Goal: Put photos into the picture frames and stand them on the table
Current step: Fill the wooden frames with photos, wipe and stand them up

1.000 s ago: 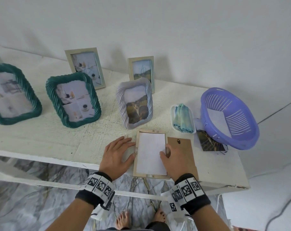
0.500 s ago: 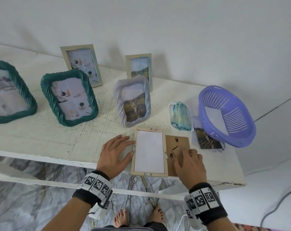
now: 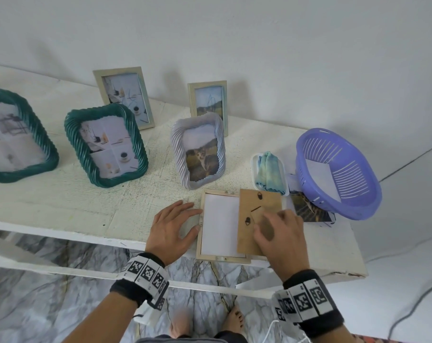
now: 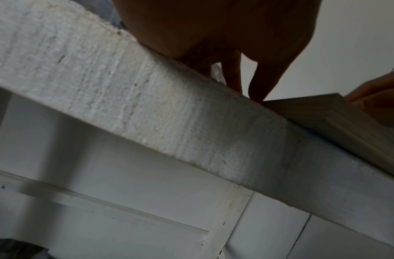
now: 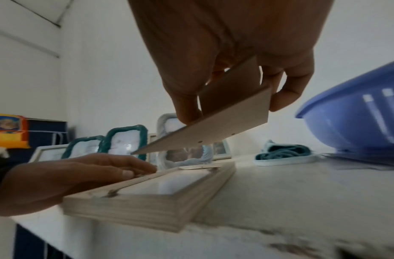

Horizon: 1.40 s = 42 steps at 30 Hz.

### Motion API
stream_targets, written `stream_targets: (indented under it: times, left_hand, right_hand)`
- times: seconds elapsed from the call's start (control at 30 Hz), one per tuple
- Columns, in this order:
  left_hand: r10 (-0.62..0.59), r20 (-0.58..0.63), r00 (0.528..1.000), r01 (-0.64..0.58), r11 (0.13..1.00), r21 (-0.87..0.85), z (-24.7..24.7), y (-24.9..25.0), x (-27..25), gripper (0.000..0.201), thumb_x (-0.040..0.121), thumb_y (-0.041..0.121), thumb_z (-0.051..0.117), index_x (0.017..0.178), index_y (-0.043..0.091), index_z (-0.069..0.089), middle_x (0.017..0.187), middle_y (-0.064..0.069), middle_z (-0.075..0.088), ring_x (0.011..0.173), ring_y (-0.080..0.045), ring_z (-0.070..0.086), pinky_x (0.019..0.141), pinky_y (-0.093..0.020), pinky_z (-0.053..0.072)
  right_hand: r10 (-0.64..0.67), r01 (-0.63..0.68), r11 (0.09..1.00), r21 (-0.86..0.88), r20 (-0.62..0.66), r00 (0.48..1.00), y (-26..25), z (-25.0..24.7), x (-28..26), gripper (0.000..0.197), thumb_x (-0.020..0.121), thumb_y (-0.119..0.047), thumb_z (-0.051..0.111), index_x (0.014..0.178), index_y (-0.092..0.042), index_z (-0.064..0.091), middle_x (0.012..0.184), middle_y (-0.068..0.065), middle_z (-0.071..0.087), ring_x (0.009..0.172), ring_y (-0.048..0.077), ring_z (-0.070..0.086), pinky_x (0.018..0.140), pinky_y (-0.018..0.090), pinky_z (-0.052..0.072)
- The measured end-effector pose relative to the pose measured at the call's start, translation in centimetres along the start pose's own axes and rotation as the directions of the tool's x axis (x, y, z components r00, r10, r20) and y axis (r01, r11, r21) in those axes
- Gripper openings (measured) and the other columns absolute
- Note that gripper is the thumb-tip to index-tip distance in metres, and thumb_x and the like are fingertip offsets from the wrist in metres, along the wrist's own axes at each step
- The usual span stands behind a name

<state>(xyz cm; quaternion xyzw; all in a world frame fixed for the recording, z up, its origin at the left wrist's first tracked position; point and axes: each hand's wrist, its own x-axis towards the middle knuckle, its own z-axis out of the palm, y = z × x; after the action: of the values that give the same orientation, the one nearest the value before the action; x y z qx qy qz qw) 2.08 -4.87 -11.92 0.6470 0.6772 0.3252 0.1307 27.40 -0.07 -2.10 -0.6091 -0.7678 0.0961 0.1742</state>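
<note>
Backing board (image 3: 259, 220) now lifted off the table (image 3: 61, 194) and carried left, partly over the open back of the wooden frame (image 3: 221, 256); half a second ago it lay flat to the right of the frame with the right hand (image 3: 280, 240) pressed on it. Means the closing step is under way: white photo back (image 3: 218, 222) already seated in the recess, board next to drop over it. Right hand pinching the board, thumb beneath and fingers (image 5: 289, 91) curled over its right edge, board tilted with its left edge hanging lower above the frame. Left hand (image 3: 171, 225) flat and relaxed on the table, fingertips touching the frame's left rail, bracing it. Frame face down at the near edge, slightly overhanging.
</note>
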Motion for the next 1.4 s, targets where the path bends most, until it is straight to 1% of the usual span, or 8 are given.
stream_targets:
  times: [0.13,0.3,0.53,0.67,0.77,0.93,1.13,1.4]
  left_hand:
    - [0.002,0.000,1.000,-0.002,1.000,0.005,-0.1,0.1,0.0,0.047,0.087,0.058,0.044,0.126,0.037,0.060,0.138,0.016,0.054,0.138,-0.010,0.038,0.108,-0.033,0.025]
    - [0.001,0.005,1.000,-0.001,1.000,0.013,-0.1,0.0,0.1,0.049,0.087,0.059,0.043,0.126,0.035,0.061,0.138,0.015,0.055,0.137,-0.011,0.038,0.108,-0.033,0.025]
    - [0.006,0.004,1.000,-0.006,1.000,0.019,0.0,-0.1,0.1,0.047,0.088,0.058,0.044,0.127,0.036,0.061,0.139,0.015,0.054,0.138,-0.009,0.037,0.109,-0.032,0.025]
    - [0.008,-0.003,1.000,-0.008,1.000,0.022,0.0,-0.1,0.1,0.047,0.088,0.057,0.044,0.126,0.035,0.061,0.138,0.015,0.055,0.137,-0.010,0.037,0.108,-0.033,0.025]
    - [0.005,0.005,1.000,-0.005,1.000,0.026,0.0,-0.1,0.1,0.048,0.088,0.058,0.043,0.126,0.035,0.061,0.139,0.015,0.054,0.138,-0.009,0.036,0.108,-0.032,0.024]
    - [0.003,0.011,1.000,-0.004,0.999,0.035,-0.1,-0.1,0.1,0.049,0.088,0.059,0.042,0.127,0.035,0.061,0.139,0.016,0.053,0.138,-0.008,0.035,0.108,-0.030,0.023]
    - [0.004,0.008,1.000,-0.005,0.999,0.033,-0.1,0.0,0.1,0.048,0.088,0.059,0.043,0.126,0.036,0.061,0.139,0.016,0.054,0.138,-0.009,0.036,0.108,-0.032,0.025]
    - [0.011,0.010,1.000,-0.012,0.999,0.031,0.0,-0.2,0.1,0.048,0.089,0.058,0.043,0.127,0.034,0.061,0.139,0.014,0.054,0.139,-0.011,0.037,0.108,-0.034,0.025]
  right_hand:
    - [-0.070,0.079,0.992,-0.097,0.089,0.994,-2.6,1.5,0.4,0.031,0.087,-0.039,0.059,0.111,-0.020,0.063,0.106,0.004,0.051,0.094,0.021,0.042,0.079,0.036,0.044]
    - [-0.083,0.114,0.984,-0.135,0.214,0.973,-4.7,3.0,0.7,0.037,0.094,-0.044,0.047,0.124,-0.025,0.056,0.117,0.002,0.047,0.105,0.021,0.041,0.084,0.032,0.042]
    - [-0.115,0.156,0.978,-0.139,0.263,0.958,-5.3,4.3,0.4,0.035,0.094,-0.047,0.045,0.116,-0.025,0.060,0.115,0.003,0.051,0.104,0.024,0.044,0.086,0.037,0.041]
    - [-0.151,0.131,0.988,0.084,0.299,0.942,-3.4,3.3,1.2,0.029,0.095,-0.036,0.049,0.119,-0.028,0.063,0.113,0.002,0.046,0.101,0.018,0.038,0.089,0.033,0.041]
    - [-0.144,0.095,0.981,0.171,0.303,0.942,-1.0,2.7,2.2,0.030,0.093,-0.018,0.052,0.121,-0.022,0.062,0.109,0.000,0.049,0.101,0.018,0.048,0.085,0.027,0.042]
    - [-0.190,0.054,0.949,0.312,0.426,0.885,2.2,2.3,3.3,0.027,0.086,-0.008,0.062,0.105,-0.026,0.069,0.108,-0.008,0.053,0.095,0.009,0.052,0.076,0.014,0.036]
    - [-0.246,0.094,0.950,0.299,0.527,0.814,3.4,2.4,4.4,0.031,0.086,-0.020,0.066,0.091,-0.049,0.057,0.107,-0.015,0.050,0.101,0.014,0.048,0.083,0.025,0.036]
    - [-0.275,0.127,0.951,0.282,0.585,0.763,3.3,2.6,5.6,0.012,0.082,-0.042,0.062,0.085,-0.050,0.054,0.096,-0.003,0.049,0.096,0.016,0.048,0.089,0.035,0.041]
